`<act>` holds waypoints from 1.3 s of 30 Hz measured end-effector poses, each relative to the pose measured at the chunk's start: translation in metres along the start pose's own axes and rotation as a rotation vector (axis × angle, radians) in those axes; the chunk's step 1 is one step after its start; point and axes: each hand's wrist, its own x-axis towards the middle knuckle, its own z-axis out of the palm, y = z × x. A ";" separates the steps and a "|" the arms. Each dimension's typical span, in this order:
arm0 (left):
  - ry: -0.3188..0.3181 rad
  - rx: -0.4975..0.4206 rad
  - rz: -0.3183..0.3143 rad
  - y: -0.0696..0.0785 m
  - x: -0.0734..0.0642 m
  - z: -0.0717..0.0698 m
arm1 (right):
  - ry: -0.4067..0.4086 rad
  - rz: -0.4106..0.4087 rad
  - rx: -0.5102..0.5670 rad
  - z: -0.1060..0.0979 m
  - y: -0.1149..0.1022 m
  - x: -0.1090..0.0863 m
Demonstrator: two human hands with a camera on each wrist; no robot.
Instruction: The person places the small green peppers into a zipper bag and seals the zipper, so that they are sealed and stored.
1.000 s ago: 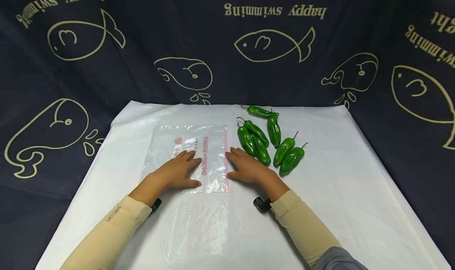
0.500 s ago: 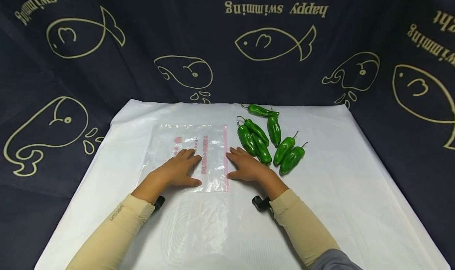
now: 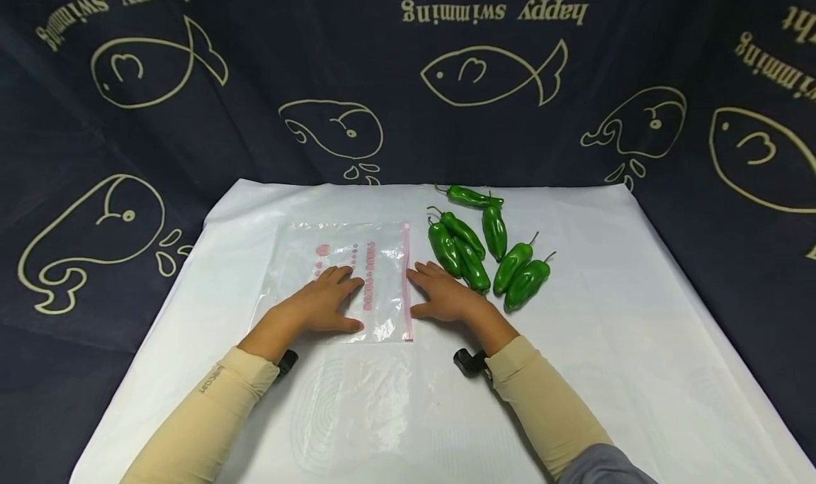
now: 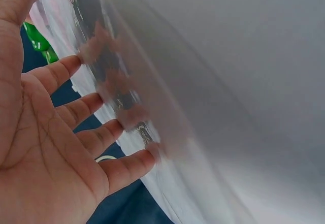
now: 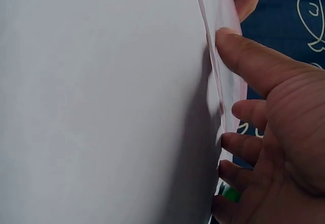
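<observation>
A clear plastic zip bag (image 3: 385, 293) with pink printing and a pink zip edge lies flat on the white-covered table. My left hand (image 3: 321, 305) rests on the bag's middle with spread fingers; in the left wrist view its fingertips (image 4: 129, 168) touch the shiny film. At the pink zip edge (image 5: 216, 76), my right hand (image 3: 446, 296) lies with its fingertips right at the edge, thumb and fingers apart. Just beyond the right hand is a group of green peppers (image 3: 472, 264), the nearest one partly hidden by that hand.
More green peppers lie toward the table's back (image 3: 468, 196) and to the right (image 3: 528, 285). The white tablecloth (image 3: 605, 370) shows faint curved patterns near the front. A dark blue curtain (image 3: 382, 37) with fish and whale drawings hangs behind the table.
Both hands stay almost in the same place on the bag and its zip edge. The head view has shifted slightly; the peppers and bag have not visibly moved on the table.
</observation>
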 end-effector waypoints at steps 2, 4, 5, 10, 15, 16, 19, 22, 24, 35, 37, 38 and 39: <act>-0.004 0.000 0.002 0.001 0.000 0.000 | 0.005 0.001 -0.016 0.001 0.000 -0.001; -0.002 -0.003 -0.001 0.001 0.001 0.000 | 0.020 0.000 -0.036 0.001 0.001 -0.001; -0.002 -0.004 -0.005 0.002 0.001 -0.001 | 0.029 -0.002 -0.042 0.002 0.001 -0.001; -0.017 -0.022 -0.005 0.002 0.002 -0.001 | 0.050 -0.015 -0.059 0.005 0.002 -0.001; 0.004 -0.034 -0.005 0.005 0.006 -0.003 | 0.040 -0.018 -0.105 0.009 0.003 -0.001; 0.026 -0.036 0.001 0.006 0.008 -0.004 | 0.044 -0.017 -0.111 0.009 0.003 -0.001; 0.106 -0.046 0.036 0.011 0.019 -0.003 | 0.055 -0.014 -0.117 0.008 0.003 0.000; 0.153 -0.080 0.043 0.021 0.034 -0.002 | 0.060 -0.007 -0.117 0.006 0.002 0.001; 0.167 -0.101 0.006 0.028 0.044 -0.002 | 0.060 -0.006 -0.118 0.004 0.002 0.001; 0.184 -0.067 -0.272 0.059 0.077 0.005 | 0.053 0.002 -0.109 0.004 0.003 0.001; 0.187 -0.041 -0.281 0.062 0.077 0.006 | 0.059 0.002 -0.112 0.005 0.003 0.001; 0.186 -0.034 -0.282 0.064 0.078 0.005 | 0.061 0.003 -0.114 0.005 0.003 0.001; 0.181 -0.028 -0.285 0.066 0.078 0.005 | 0.063 0.004 -0.119 0.005 0.003 0.001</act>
